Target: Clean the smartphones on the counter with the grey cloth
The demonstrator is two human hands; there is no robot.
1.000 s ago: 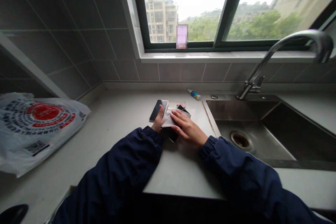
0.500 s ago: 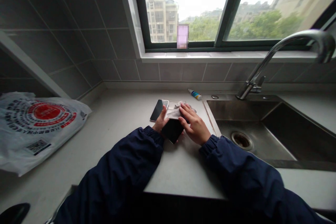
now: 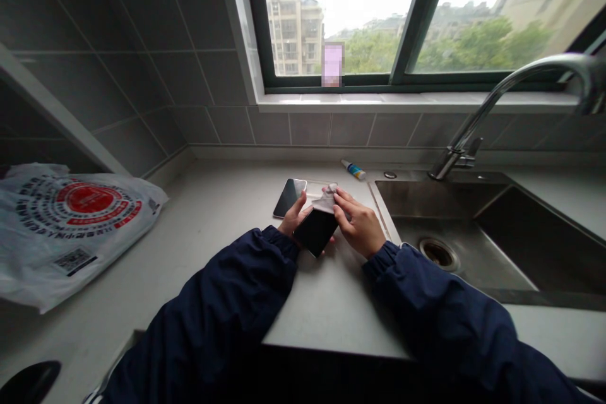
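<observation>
My left hand holds a black smartphone by its lower left side, with the fingers passing beneath it. My right hand pinches a grey cloth against the phone's upper end. A second smartphone lies face up on the white countertop, just beyond my left thumb. A clear plastic sheet lies flat behind the held phone, partly hidden by the cloth.
A small blue-and-white tube lies at the back of the counter. To the right are a steel sink and a curved faucet. A printed white plastic bag lies at the left, below a tiled wall and window.
The cloth has bunched toward the phone's upper end, leaving more of the black face showing. My right hand has moved up and right, and the view has shifted slightly.
</observation>
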